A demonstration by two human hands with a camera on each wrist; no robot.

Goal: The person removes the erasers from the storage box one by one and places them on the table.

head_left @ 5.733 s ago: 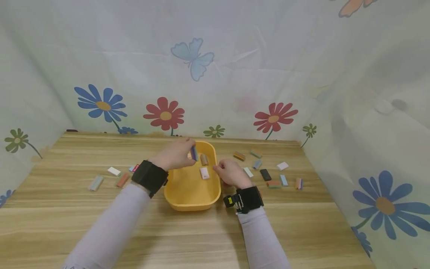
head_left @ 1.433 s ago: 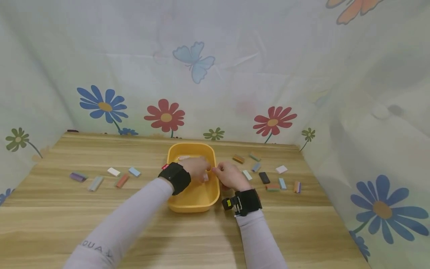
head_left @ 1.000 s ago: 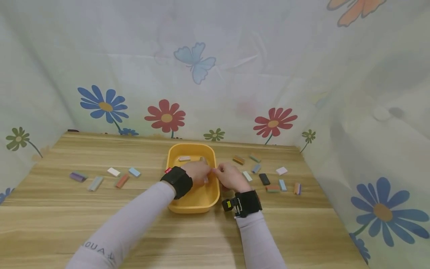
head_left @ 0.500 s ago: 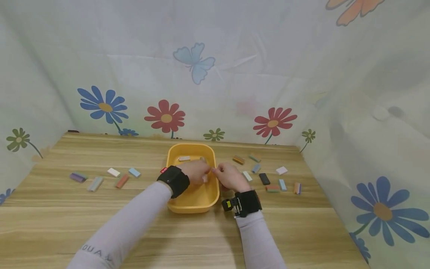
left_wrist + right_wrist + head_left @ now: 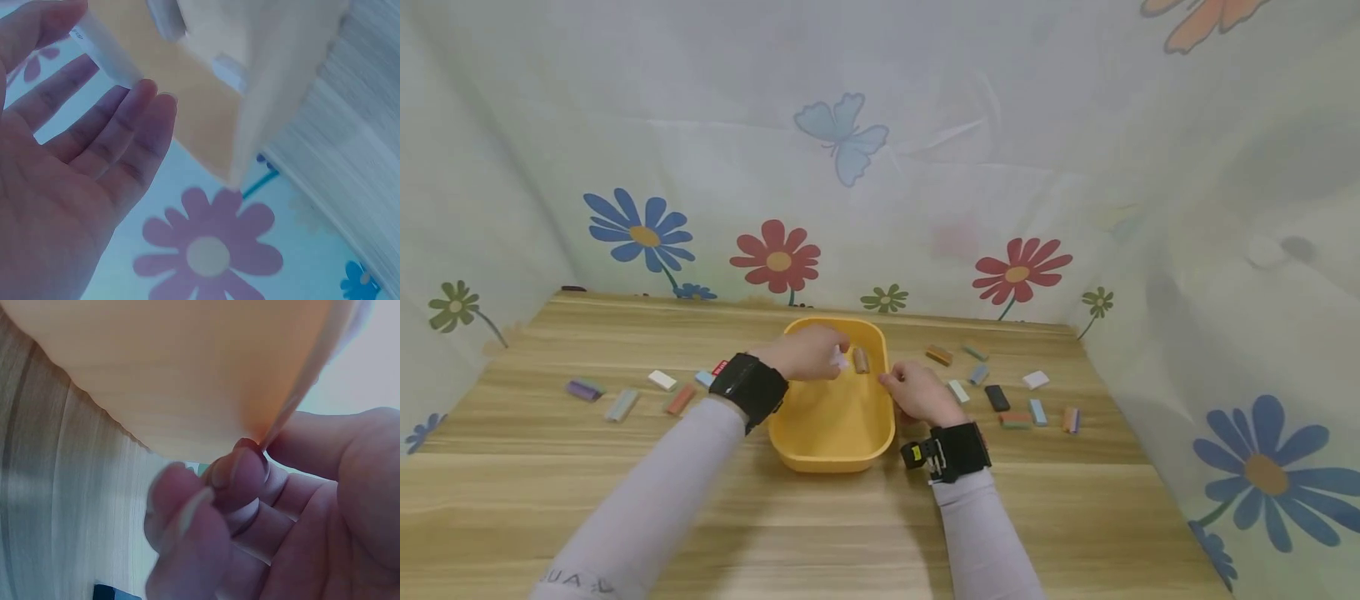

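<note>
A yellow plastic bin [image 5: 831, 463] stands on the wooden table. Over its far left part, my left hand [image 5: 808, 352] pinches a small white eraser [image 5: 109, 53] between thumb and fingertips; dark print shows at one end. Inside the bin a tan eraser [image 5: 861, 361] lies near the right wall, and a whitish eraser [image 5: 230, 72] shows in the left wrist view, hidden behind the hand in the head view. My right hand [image 5: 921, 390] pinches the bin's right rim between thumb and index finger, as the right wrist view shows.
Left of the bin lie several erasers: purple-green [image 5: 583, 389], grey-green [image 5: 622, 406], white [image 5: 662, 380], red [image 5: 681, 399] and light blue [image 5: 704, 377]. On the right are more, among them a black one [image 5: 997, 397] and an orange-purple one [image 5: 1071, 419]. A flowered curtain [image 5: 895, 192] backs the table.
My left hand has lifted the white eraser from the bin floor and moved up and left. Over the longer span, a purple eraser went from that hand to the table's left. The right hand keeps its place.
</note>
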